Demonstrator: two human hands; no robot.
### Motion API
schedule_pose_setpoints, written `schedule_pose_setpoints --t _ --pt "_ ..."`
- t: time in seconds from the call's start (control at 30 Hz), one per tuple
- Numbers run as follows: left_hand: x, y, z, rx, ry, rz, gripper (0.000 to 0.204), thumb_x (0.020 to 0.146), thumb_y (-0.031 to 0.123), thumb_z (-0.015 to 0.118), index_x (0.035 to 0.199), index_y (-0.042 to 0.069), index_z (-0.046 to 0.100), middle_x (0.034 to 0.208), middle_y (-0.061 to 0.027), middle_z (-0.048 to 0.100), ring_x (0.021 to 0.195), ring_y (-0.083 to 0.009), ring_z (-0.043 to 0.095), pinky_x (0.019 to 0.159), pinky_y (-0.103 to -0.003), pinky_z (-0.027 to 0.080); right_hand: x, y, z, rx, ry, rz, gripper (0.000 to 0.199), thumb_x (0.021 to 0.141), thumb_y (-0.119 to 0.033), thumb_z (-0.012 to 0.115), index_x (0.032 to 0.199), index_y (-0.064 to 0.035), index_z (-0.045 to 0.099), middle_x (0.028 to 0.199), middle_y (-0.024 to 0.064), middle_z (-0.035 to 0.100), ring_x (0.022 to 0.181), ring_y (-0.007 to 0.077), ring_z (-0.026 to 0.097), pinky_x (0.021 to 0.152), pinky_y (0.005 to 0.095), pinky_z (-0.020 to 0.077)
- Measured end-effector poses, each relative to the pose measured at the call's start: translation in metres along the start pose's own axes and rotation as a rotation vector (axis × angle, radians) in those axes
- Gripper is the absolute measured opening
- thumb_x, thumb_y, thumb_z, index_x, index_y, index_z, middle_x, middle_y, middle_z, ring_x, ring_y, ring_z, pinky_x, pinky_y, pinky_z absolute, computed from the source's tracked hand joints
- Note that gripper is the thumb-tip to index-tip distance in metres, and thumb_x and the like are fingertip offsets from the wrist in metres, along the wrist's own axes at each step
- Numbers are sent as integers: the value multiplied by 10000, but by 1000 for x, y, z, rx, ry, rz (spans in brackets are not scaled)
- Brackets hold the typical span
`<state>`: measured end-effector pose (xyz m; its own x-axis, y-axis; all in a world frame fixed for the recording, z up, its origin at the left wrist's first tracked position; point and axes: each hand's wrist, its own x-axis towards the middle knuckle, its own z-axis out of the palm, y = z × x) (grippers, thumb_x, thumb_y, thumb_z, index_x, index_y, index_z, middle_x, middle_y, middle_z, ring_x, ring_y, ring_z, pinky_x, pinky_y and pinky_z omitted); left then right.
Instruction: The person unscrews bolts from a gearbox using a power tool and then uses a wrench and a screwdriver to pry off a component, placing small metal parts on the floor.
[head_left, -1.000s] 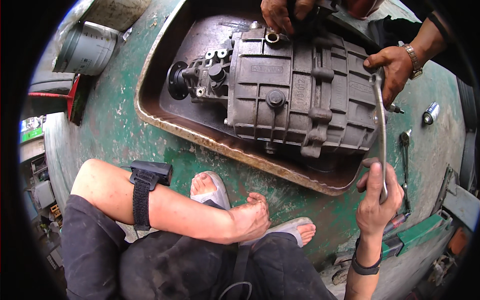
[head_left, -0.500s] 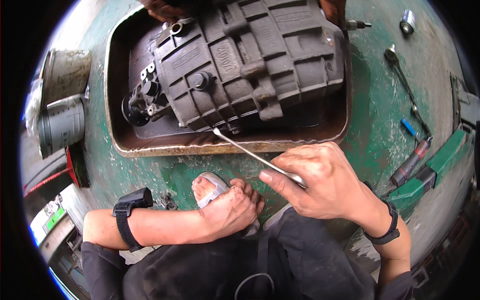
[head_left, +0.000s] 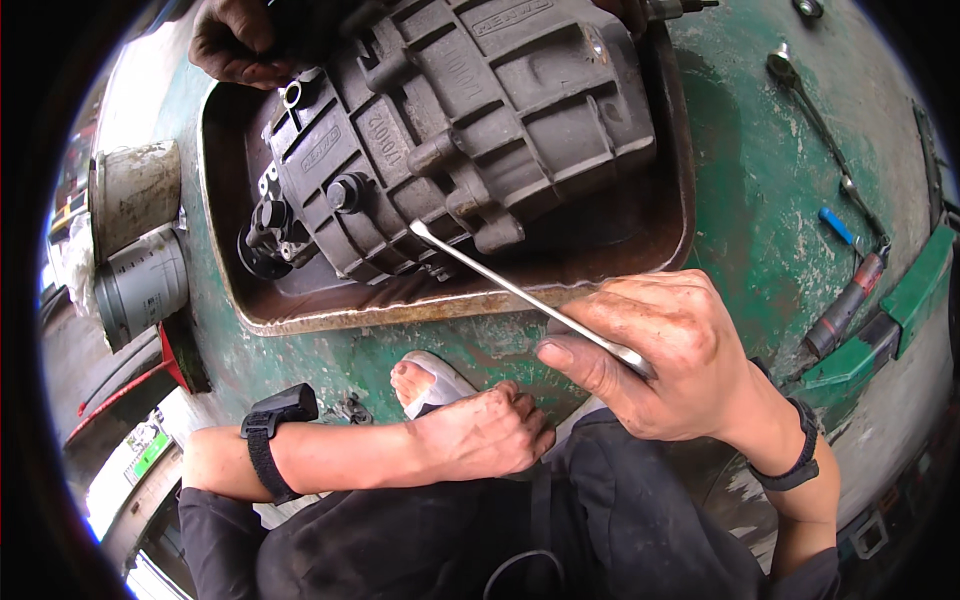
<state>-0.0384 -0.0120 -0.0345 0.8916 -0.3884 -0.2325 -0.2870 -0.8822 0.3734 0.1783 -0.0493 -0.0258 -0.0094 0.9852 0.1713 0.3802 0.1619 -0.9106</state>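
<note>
My right hand is closed round a slim silver metal bar tool. Its slightly widened tip rests on or just over the side of a grey cast gearbox housing, below a black bolt head. The ribbed housing lies tilted in a rusty-rimmed metal tray. In front of my body my left hand is curled into a fist, and nothing shows in it. Another person's hand touches the housing's far left end.
Two worn buckets stand at the left. On the green floor at the right lie a long ratchet, a blue-handled tool and a dark red cylindrical tool, beside a green metal bar. My sandalled foot is near the tray.
The tool's tip has moved from the housing's lower edge up onto its ribbed side. The housing has tilted a little in the tray. The other person's hand shows more at the far left.
</note>
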Motion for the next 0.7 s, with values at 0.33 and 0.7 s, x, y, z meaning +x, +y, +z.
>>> schedule_pose_setpoints --t 0.33,0.7 --pt "-1 6 9 107 -93 -321 269 838 267 510 789 30 628 683 -118 577 686 -294 567 707 -445 459 7 16 6 79 -149 2 230 785 -180 778 876 11 687 642 82 612 485 229 557 474 330 421" --pt "26 79 5 -152 -167 -609 285 855 180 534 859 -53 698 710 -212 639 667 -359 609 619 -512 473 22 -5 51 267 -449 -52 289 930 -182 618 769 52 670 562 70 592 495 166 558 498 279 411"
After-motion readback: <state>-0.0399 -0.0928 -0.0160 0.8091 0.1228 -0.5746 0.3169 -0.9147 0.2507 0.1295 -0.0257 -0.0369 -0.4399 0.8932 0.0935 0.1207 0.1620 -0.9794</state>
